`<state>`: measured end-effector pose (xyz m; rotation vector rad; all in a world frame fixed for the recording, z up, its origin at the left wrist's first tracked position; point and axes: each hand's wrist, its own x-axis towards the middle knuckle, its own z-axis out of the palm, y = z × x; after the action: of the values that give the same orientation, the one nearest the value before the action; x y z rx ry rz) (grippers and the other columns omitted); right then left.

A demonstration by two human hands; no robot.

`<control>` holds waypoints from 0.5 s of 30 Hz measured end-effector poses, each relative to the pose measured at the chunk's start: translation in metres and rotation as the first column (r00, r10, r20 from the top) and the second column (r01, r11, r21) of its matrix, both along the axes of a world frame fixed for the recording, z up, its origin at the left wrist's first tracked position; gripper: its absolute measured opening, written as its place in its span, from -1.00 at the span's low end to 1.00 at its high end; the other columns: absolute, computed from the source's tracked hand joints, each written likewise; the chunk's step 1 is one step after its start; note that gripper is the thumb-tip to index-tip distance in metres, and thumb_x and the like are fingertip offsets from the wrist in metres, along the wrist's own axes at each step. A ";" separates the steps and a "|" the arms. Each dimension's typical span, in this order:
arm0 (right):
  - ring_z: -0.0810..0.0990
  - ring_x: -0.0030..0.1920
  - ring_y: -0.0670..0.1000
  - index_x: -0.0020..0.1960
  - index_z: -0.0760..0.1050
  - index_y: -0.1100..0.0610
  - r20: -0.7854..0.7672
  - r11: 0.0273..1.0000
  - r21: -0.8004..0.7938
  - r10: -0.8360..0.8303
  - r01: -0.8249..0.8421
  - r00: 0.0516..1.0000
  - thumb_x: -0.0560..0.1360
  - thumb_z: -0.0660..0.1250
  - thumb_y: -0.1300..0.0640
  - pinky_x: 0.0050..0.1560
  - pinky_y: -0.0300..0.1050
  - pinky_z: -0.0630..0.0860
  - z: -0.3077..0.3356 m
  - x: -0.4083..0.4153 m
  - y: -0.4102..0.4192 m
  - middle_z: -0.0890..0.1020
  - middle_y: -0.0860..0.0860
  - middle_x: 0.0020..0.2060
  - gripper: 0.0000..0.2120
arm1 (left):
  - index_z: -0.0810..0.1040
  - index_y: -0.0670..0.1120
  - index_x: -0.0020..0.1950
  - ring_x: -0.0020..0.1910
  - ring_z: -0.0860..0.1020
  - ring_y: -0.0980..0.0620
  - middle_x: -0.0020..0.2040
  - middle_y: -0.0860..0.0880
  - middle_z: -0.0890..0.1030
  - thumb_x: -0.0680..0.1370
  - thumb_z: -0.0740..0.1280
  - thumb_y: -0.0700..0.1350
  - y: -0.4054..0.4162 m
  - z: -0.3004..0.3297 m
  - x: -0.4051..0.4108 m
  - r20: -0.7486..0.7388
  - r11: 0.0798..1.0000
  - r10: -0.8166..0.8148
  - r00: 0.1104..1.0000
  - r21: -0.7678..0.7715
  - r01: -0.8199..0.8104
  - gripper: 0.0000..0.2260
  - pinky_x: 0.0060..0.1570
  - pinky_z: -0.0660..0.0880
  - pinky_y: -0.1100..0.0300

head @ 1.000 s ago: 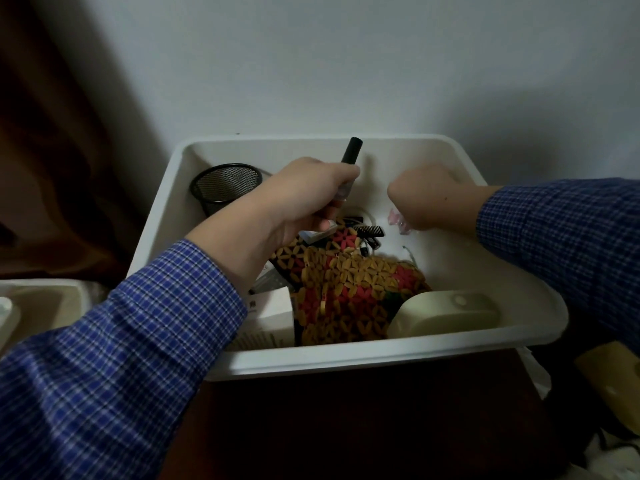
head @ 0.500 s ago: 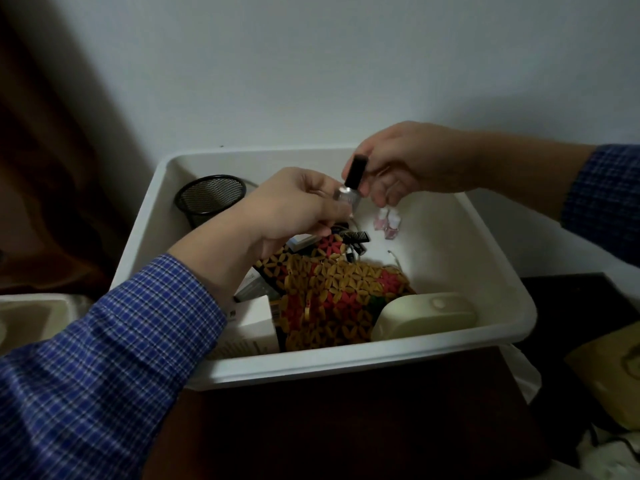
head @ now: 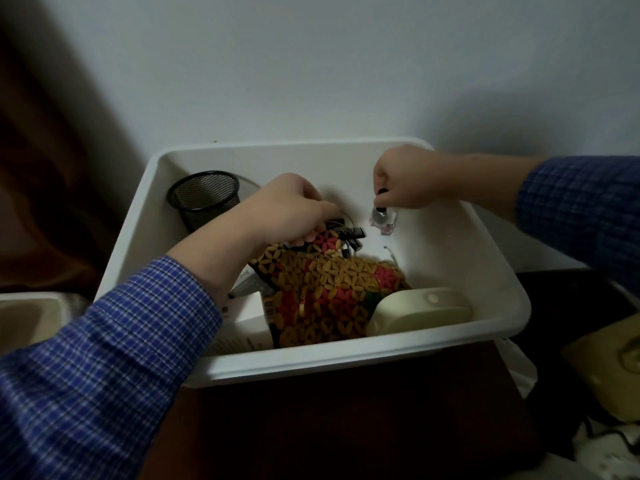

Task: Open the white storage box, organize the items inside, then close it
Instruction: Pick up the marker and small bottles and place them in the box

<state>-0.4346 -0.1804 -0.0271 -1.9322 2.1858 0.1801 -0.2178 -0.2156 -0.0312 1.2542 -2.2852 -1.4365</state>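
Since the earlier frames the small bottle (head: pixel 381 213) with the black cap has passed from the left hand (head: pixel 289 209) to the right hand (head: pixel 410 178), and the right hand has come down from above the far rim into the far right part of the white storage box (head: pixel 498 271). The right hand now has its fingers curled around the black cap, and the silver body of the bottle hangs below it, just above the box floor and touching or nearly touching a small pink item (head: pixel 387 227); I cannot tell which.

The left hand has gone down toward the middle of the box. It rests on the far edge of the beaded bag (head: pixel 325 292), with the fingers bent downward; the fingertips are hidden, so I cannot tell if they pinch something.

The box stands open, with no lid on it, against the wall. Inside, a black mesh cup (head: pixel 204 199) stands upright in the far left corner. A small black comb (head: pixel 349 232) lies just right of the left hand. The bag, in yellow, red and black, fills the near middle. A cream-coloured oval case (head: pixel 419 315) leans at the near right, touching the bag. A white carton (head: pixel 247 323) stands at the near left, partly under the left sleeve (head: pixel 114 368).
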 end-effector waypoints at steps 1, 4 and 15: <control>0.66 -0.07 0.23 -0.08 0.66 0.31 -0.019 1.000 0.012 -0.008 0.008 1.000 0.47 0.40 0.13 -0.07 0.00 0.57 -0.007 0.003 -0.002 0.70 0.22 -0.18 -0.78 | 0.64 -0.21 0.00 -0.25 0.59 -0.08 -0.05 -0.30 0.70 0.57 0.39 -0.03 0.000 0.000 0.000 0.005 1.000 -0.006 1.000 -0.001 0.006 -0.77 -0.04 0.63 -0.17; 0.62 -0.24 0.15 -0.14 0.61 0.28 -0.050 0.996 0.069 -0.056 0.059 0.997 0.47 0.43 0.16 -0.19 -0.06 0.56 -0.020 0.005 -0.010 0.67 0.13 -0.27 -0.84 | 0.64 -0.20 -0.01 -0.25 0.59 -0.09 -0.05 -0.30 0.70 0.57 0.39 -0.04 -0.001 0.000 0.000 0.006 1.000 0.000 1.000 -0.002 0.000 -0.79 -0.03 0.62 -0.20; 0.43 -0.49 -0.02 -0.45 0.40 0.16 -0.178 0.986 0.142 -0.055 0.081 0.983 0.42 0.53 0.12 -0.47 -0.19 0.27 -0.044 -0.001 -0.018 0.46 0.01 -0.54 -0.60 | 0.64 -0.21 0.02 -0.24 0.60 -0.09 -0.06 -0.28 0.71 0.59 0.36 -0.05 -0.001 0.000 0.000 0.035 0.999 -0.037 0.999 -0.014 0.037 -0.78 -0.02 0.63 -0.15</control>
<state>-0.4359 -0.1979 -0.0711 -1.8185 2.2697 0.5029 -0.2183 -0.2168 -0.0314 1.2491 -2.3487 -1.4186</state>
